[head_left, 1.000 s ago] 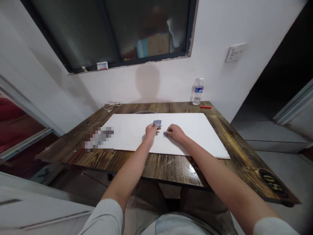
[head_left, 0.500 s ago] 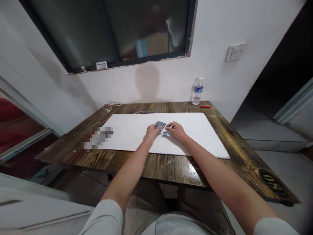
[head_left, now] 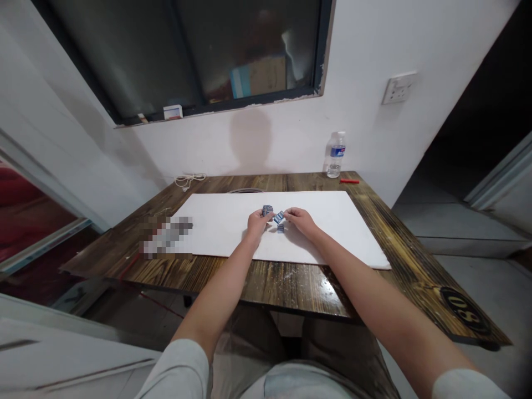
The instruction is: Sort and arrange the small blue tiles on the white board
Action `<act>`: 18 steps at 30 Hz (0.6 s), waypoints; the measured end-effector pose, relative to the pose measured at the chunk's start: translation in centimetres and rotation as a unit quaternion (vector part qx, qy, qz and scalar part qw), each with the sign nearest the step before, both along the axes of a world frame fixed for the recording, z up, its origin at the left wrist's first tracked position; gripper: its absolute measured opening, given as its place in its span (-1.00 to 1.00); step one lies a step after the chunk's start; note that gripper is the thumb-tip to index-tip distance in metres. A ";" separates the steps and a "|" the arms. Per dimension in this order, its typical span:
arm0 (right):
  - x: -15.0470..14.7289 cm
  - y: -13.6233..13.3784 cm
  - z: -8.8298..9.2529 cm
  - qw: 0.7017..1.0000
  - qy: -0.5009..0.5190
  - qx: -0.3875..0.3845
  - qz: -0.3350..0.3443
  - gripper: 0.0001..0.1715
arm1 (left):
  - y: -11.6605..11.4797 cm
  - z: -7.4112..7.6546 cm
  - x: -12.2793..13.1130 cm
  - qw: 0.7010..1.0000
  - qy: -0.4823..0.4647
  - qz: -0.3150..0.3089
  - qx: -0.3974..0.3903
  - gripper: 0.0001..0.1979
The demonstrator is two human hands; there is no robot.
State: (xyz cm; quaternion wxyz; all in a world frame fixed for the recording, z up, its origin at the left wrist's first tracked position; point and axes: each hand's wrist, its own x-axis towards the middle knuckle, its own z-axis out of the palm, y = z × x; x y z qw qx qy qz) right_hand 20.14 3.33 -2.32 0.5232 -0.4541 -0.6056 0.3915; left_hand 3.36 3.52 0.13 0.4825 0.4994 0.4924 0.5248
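Note:
My left hand (head_left: 257, 222) is closed round a small stack of blue cards (head_left: 267, 210) over the white sheet (head_left: 216, 227) on the wooden table (head_left: 286, 282). My right hand (head_left: 300, 220) pinches one blue card (head_left: 279, 216) at its left fingertips, close beside the left hand. Another small blue card pile (head_left: 280, 228) lies flat on the sheet just below the held card, between the two hands.
A water bottle (head_left: 335, 155) and a red pen (head_left: 349, 181) stand at the table's back right. A white cable (head_left: 190, 178) lies at the back left. A blurred patch (head_left: 167, 236) covers the sheet's left edge. A wall socket (head_left: 399, 88) is on the wall.
My right hand lifted off the card pile on the sheet, moved to the stack in my left hand and now pinches one card drawn away from it.

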 end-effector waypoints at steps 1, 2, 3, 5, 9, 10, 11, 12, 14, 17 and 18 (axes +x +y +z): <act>0.0 0.0 -0.1 1.000 -0.006 0.000 0.003 -0.57 | 0.0 0.0 0.0 1.000 -0.004 -0.001 -0.003 -0.72; 0.0 0.0 -0.1 1.000 -0.017 0.000 0.000 -0.59 | -0.1 0.1 0.0 1.000 -0.007 -0.006 -0.005 -0.72; 0.0 0.0 -0.1 0.999 -0.030 0.001 -0.009 -0.60 | -0.1 0.2 0.1 1.000 -0.007 -0.014 -0.006 -0.71; 0.0 0.0 0.0 0.998 -0.060 0.004 -0.026 -0.65 | -0.3 0.3 0.2 0.999 -0.008 -0.035 -0.008 -0.70; 0.0 -0.2 0.2 0.994 -0.099 0.018 -0.045 -0.73 | -0.5 0.6 0.4 0.998 -0.020 -0.061 -0.028 -0.71; 0.0 -0.2 0.3 0.993 -0.103 0.022 -0.048 -0.74 | -0.5 0.6 0.4 0.997 -0.022 -0.063 -0.033 -0.72; 0.1 -0.2 0.4 0.993 -0.105 0.025 -0.050 -0.75 | -0.5 0.6 0.4 0.997 -0.024 -0.067 -0.037 -0.73; 0.1 -0.3 0.5 0.993 -0.106 0.026 -0.053 -0.75 | -0.5 0.6 0.4 0.996 -0.025 -0.072 -0.040 -0.73; 0.1 -0.4 0.6 0.993 -0.105 0.021 -0.054 -0.76 | -0.4 0.5 0.4 0.995 -0.029 -0.083 -0.044 -0.73; 0.0 -0.6 0.9 0.993 -0.098 0.005 -0.065 -0.77 | -0.2 0.1 0.3 0.993 -0.029 -0.098 -0.053 -0.70; 0.0 -0.6 1.0 0.993 -0.096 -0.001 -0.070 -0.78 | -0.2 0.0 0.2 0.993 -0.027 -0.103 -0.056 -0.69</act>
